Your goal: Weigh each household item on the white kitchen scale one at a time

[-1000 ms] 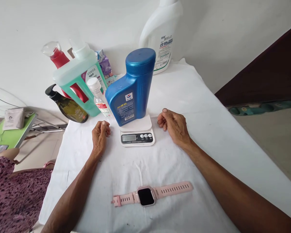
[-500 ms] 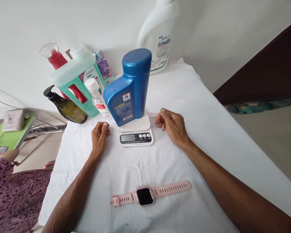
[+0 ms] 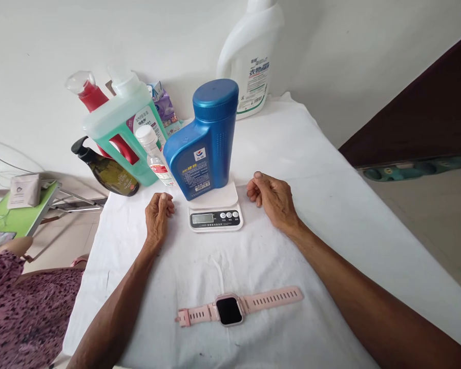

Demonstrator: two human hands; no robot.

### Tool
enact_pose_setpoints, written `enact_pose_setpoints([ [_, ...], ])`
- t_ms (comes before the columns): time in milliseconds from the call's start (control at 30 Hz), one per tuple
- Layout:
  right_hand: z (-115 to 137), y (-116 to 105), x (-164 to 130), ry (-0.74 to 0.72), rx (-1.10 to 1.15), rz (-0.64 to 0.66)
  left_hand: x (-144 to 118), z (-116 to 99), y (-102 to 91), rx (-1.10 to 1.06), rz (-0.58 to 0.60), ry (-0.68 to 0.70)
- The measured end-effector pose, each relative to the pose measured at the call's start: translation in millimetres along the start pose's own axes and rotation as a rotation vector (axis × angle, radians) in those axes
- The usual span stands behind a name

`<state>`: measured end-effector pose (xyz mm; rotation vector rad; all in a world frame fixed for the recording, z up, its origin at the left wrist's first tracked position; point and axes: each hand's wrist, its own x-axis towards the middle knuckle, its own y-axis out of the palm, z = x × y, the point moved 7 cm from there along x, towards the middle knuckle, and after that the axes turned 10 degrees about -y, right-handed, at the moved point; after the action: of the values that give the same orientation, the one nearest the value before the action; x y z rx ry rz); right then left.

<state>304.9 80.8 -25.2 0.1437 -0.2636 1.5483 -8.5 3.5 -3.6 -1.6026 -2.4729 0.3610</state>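
Where the blue bottle [image 3: 203,146] stood: long axis upright on the scale [image 3: 215,219], between both hands.
Left hand [image 3: 159,217]: lay loosely fisted, grasping nothing visible.
Right hand [image 3: 272,199]: lay likewise; neither was clearly nearer.

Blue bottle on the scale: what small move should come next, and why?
Probably the right hand should reach for the buttons on the scale: its display shows no readable digits, the blue bottle stands on the platform, and that hand rests nearby, holding nothing visible.
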Motion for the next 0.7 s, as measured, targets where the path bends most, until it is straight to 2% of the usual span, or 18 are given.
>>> enact_pose_setpoints([
  [100,1,0,0,0.012,-0.008,0.0,-3,-13,0.9,0.016,-0.032,0.091],
  [200,2,0,0,0.015,-0.007,0.013,-5,-42,11.8,0.071,-0.023,0.231],
  [267,3,1,0,0.016,0.001,0.018,-3,-62,23.7,0.085,0.015,0.269],
  [433,3,1,0,0.042,0.045,0.008,14,-95,44.9,-0.006,0.06,0.183],
  [533,6,2,1,0.017,0.064,0.027,21,-101,49.0,-0.056,0.036,0.087],
  [700,8,2,4,-0.033,0.053,0.026,27,-107,56.0,-0.246,0.007,0.05],
])
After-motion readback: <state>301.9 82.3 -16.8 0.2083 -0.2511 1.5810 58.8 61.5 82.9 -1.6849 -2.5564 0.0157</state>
